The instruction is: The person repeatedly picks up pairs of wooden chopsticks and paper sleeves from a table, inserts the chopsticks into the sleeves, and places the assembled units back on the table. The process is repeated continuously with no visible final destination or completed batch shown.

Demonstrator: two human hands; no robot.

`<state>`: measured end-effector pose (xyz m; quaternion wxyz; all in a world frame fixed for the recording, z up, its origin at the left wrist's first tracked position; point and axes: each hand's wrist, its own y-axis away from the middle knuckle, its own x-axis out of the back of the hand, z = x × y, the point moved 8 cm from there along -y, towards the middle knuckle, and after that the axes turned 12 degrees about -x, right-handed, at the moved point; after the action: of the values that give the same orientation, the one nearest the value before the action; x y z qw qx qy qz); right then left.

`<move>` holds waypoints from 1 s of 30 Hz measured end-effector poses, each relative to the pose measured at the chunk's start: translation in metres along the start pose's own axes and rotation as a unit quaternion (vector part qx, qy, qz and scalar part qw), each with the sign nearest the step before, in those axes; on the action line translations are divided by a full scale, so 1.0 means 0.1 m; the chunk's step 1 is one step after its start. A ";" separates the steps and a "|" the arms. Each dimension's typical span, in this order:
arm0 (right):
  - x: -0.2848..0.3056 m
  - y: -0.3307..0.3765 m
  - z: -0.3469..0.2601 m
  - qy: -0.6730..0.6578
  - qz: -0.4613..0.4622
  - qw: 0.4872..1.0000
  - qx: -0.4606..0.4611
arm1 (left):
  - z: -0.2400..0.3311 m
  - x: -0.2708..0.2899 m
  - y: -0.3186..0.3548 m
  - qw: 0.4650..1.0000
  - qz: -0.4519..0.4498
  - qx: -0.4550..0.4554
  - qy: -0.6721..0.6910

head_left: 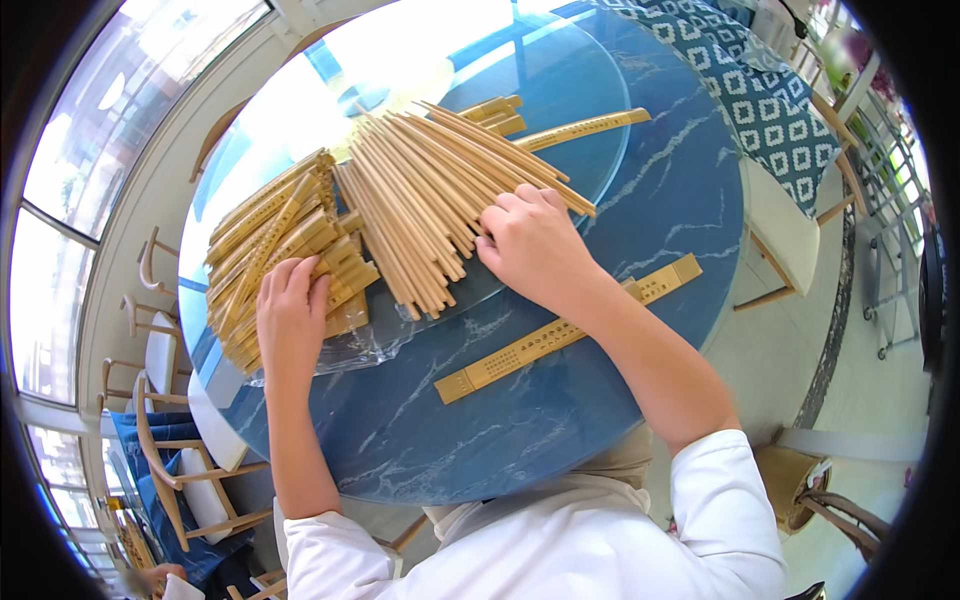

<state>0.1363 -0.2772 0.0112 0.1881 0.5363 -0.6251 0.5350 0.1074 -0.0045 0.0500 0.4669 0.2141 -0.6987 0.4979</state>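
My right hand (535,245) rests on the near edge of a fanned pile of bare wooden chopsticks (430,185), fingers curled down onto them. My left hand (292,318) lies flat on a heap of tan paper chopstick sleeves (270,240), which sits on a clear plastic bag (370,345). One long sleeved pair (560,335) lies on the blue marbled round table (560,430), partly under my right forearm. Another sleeved pair (585,128) lies at the far side of the pile.
A glass turntable (590,90) carries the chopstick pile. Wooden chairs with white and blue cushions (170,470) stand at the left, one with a patterned cushion (760,100) at the right. Large windows curve along the left.
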 end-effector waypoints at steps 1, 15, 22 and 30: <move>0.01 0.01 -0.01 0.000 0.015 1.000 0.001 | -0.02 -0.02 0.01 1.000 -0.003 0.001 0.009; -0.01 0.01 -0.01 -0.016 0.032 0.999 -0.025 | -0.14 -0.07 0.06 0.997 0.038 0.055 0.047; 0.04 0.00 -0.05 -0.057 0.018 0.998 -0.017 | -0.07 -0.01 0.06 0.995 0.091 0.005 0.028; 0.09 -0.03 -0.03 -0.093 -0.014 0.995 -0.019 | 0.04 0.13 0.06 0.987 0.153 -0.042 0.018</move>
<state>0.1346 -0.2782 0.0204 0.1464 0.5887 -0.6424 0.4684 0.0953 -0.0032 0.0580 0.4063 0.0762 -0.7349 0.5376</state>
